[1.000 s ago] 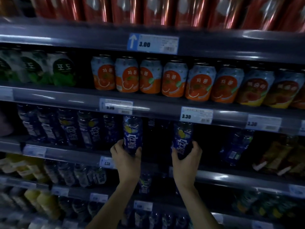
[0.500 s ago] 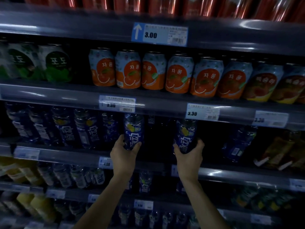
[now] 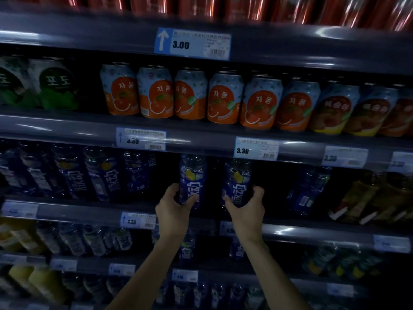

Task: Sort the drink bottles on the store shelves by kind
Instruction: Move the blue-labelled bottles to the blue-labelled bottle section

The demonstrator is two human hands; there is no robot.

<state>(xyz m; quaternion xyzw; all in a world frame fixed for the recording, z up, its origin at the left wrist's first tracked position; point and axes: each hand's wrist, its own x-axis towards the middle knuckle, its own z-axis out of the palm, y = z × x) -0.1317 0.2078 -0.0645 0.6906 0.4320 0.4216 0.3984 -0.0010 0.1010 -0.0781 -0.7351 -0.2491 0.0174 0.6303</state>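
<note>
Two blue bottles with white lettering and a lemon picture stand upright in the dark gap of the third shelf. My left hand (image 3: 173, 208) grips the lower part of the left blue bottle (image 3: 192, 175). The right blue bottle (image 3: 237, 179) is held low down by my right hand (image 3: 247, 211). A row of matching blue bottles (image 3: 73, 173) stands further left on the same shelf, and one darker blue bottle (image 3: 307, 189) stands apart to the right.
Orange-and-blue cans (image 3: 190, 96) fill the shelf above, green cans (image 3: 55, 86) at their left, peach cans (image 3: 335, 109) at their right. Red cans line the top. Yellow-brown packs (image 3: 366, 198) lie at right. Price tags (image 3: 256, 149) hang on the shelf rails. Lower shelves hold more bottles.
Both hands have kept their hold on the two blue bottles, which now stand closer together. The view has drifted, so the shelves sit slightly lower and left in the frame.
</note>
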